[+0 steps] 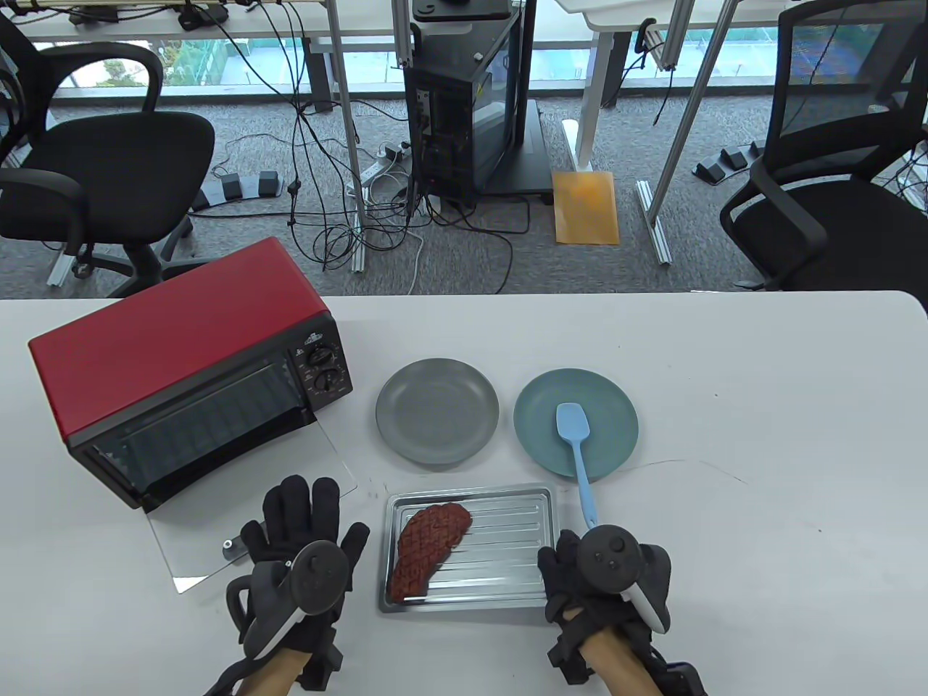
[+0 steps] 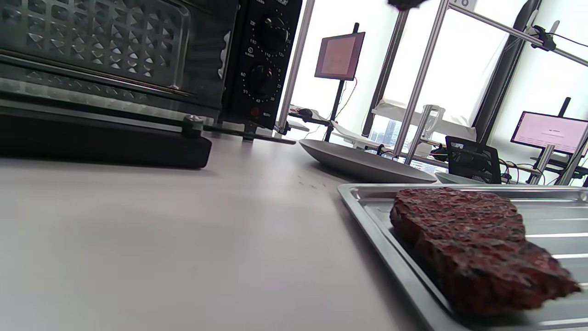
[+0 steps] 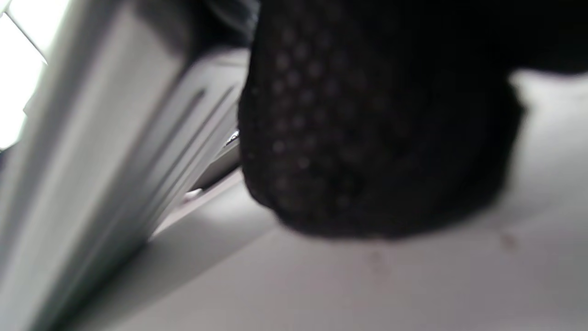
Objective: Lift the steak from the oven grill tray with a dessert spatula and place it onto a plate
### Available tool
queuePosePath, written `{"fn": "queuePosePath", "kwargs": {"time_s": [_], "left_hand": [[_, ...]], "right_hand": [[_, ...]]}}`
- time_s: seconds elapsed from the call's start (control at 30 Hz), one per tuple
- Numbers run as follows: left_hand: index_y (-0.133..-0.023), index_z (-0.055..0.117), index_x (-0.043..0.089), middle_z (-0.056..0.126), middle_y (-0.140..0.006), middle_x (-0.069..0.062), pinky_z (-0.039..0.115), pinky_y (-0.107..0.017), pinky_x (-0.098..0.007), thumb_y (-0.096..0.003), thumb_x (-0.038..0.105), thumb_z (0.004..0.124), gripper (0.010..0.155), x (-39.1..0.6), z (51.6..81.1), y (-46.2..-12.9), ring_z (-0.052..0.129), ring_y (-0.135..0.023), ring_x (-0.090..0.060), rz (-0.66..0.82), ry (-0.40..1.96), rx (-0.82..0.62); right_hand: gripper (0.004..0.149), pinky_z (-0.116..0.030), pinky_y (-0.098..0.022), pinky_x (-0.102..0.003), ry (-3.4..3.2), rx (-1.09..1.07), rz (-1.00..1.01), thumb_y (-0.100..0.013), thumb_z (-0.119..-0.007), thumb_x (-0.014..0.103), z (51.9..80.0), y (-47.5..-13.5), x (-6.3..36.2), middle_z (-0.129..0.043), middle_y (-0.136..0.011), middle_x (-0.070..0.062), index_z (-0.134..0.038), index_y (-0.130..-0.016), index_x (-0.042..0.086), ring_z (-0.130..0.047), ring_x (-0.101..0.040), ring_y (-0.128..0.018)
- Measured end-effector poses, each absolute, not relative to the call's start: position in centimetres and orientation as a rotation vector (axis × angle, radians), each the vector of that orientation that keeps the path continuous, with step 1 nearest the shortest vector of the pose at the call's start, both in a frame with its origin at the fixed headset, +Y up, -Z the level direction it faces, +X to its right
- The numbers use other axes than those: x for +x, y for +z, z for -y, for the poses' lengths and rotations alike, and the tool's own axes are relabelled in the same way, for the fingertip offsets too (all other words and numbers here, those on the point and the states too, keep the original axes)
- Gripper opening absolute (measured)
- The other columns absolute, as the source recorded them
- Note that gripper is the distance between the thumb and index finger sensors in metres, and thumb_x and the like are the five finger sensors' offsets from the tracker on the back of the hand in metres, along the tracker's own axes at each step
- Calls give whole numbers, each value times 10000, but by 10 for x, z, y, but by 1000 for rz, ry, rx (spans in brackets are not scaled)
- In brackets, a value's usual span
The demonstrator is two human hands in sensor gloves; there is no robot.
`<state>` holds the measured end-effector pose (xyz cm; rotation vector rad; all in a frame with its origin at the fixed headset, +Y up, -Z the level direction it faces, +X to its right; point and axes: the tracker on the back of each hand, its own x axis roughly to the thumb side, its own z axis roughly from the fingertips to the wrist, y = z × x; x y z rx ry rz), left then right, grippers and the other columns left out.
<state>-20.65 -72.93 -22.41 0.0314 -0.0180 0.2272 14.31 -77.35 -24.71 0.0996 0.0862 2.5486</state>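
Observation:
A reddish-brown steak (image 1: 428, 549) (image 2: 468, 248) lies in the left half of the silver grill tray (image 1: 507, 558) (image 2: 367, 207) at the table's front. The light blue dessert spatula (image 1: 576, 453) rests with its head on the blue plate (image 1: 536, 420) and its handle running toward my right hand (image 1: 580, 562). That hand sits by the tray's right edge, with the handle's end at the tracker's far side. The tracker hides its fingers, and the right wrist view shows only a blurred gloved finger (image 3: 367, 138) by the tray rim (image 3: 115, 138). My left hand (image 1: 308, 518) lies flat with fingers spread, left of the tray.
A red toaster oven (image 1: 181, 362) (image 2: 115, 69) stands at the left with its glass door (image 1: 239, 507) folded down onto the table. An empty grey plate (image 1: 437, 412) (image 2: 363, 163) sits behind the tray. Office chairs and desks stand beyond the table's far edge.

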Motion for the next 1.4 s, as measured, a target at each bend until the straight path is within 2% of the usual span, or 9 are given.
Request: {"fn": "queuePosePath", "kwargs": {"time_s": [0.17,0.23,0.37,0.6,0.73,0.93,1.13,1.27,1.4], "left_hand": [[-1203,272,125,238,-1228,-318,316,-685,-811,-651,535,503,725,-206,729,-224,307,-1116,-616,20,224,33],[-1204,270,124,237,-1230,-313,319,-694,-804,-654,530,506,722,-206,730,-224,308,-1121,-609,20,224,32],[-1204,270,126,237,-1228,-318,316,-684,-811,-652,536,501,725,-206,729,-224,305,-1116,-616,21,224,31],[-1204,272,126,238,-1229,-315,320,-687,-808,-653,532,504,722,-206,730,-224,310,-1116,-613,21,223,26],[-1204,273,127,237,-1231,-312,320,-691,-806,-655,531,505,720,-204,730,-223,309,-1121,-608,26,216,24],[-1203,282,125,239,-1226,-320,314,-679,-814,-648,538,502,726,-205,730,-223,306,-1112,-621,21,209,15],[-1205,279,126,237,-1233,-305,318,-693,-805,-656,529,508,718,-204,730,-224,308,-1125,-603,25,205,9],[-1206,275,131,231,-1235,-301,310,-683,-813,-651,544,501,728,-203,730,-224,301,-1117,-616,32,198,2],[-1207,286,138,235,-1234,-305,309,-683,-814,-651,544,503,722,-203,730,-224,299,-1117,-616,32,194,-4]], "right_hand": [[607,-852,64,-345,2728,117,-54,-422,-852,206,772,-248,137,-1062,-315,-186,-665,-790,-239,-1044,-263,9],[606,-850,59,-343,2793,126,-47,-442,-812,259,770,-249,135,-1048,-342,-135,-678,-784,-223,-1042,-248,-2],[608,-850,53,-347,2845,140,-69,-451,-797,287,770,-248,132,-1030,-351,-102,-701,-778,-216,-1040,-247,-13],[650,-848,42,-361,2862,136,-18,-472,-752,343,756,-244,131,-1025,-332,-134,-730,-766,-236,-1036,-257,-31],[675,-856,8,-388,2826,175,56,-476,-741,365,748,-240,130,-1029,-386,-179,-727,-779,-238,-1045,-302,-85],[674,-858,-142,-481,2810,318,295,-472,-760,407,727,-230,124,-1012,-549,-254,-767,-827,-165,-1038,-420,-289],[738,-797,-317,-575,2842,422,498,-475,-770,459,713,-219,116,-910,-749,-274,-674,-925,-118,-945,-515,-533],[768,-728,-418,-640,2865,465,577,-477,-769,487,710,-215,113,-794,-881,-290,-612,-982,-69,-835,-576,-681],[795,-627,-486,-727,2869,471,557,-481,-763,498,710,-215,112,-660,-968,-323,-551,-1019,-47,-707,-636,-785]]}}
